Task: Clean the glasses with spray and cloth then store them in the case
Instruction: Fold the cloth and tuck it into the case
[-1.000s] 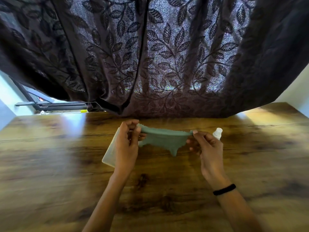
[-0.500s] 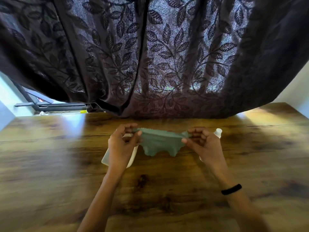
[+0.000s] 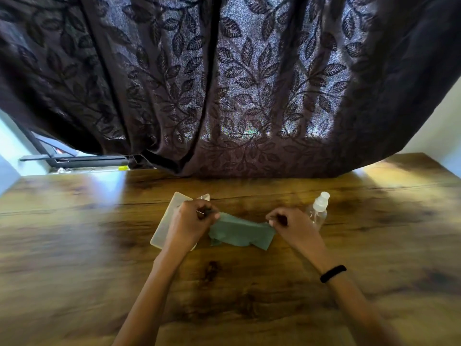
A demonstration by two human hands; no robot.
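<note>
Plainly, your fingers [image 3: 273, 219] were curled and pinching: your left hand [image 3: 190, 222] and right hand [image 3: 289, 227] each held an end of the green cloth [image 3: 240, 232], mid-frame, low over the counter [image 3: 74, 245]. The glasses did not show clearly. The spray bottle [image 3: 318, 208] stood just right of your right hand, and the pale case [image 3: 167, 221] lay beneath your left. By the look of it, wiping was unfinished and storing was all left.

Single head-worn wide-angle view, pitched forward and down over wooden table [image 3: 74, 270]. Close range: forearms entering from bottom edge, left hand [image 3: 189, 224] and right hand [image 3: 291, 226] near centre. Upper half filled by leaf-patterned curtain [image 3: 237, 83], bowed by lens distortion.
</note>
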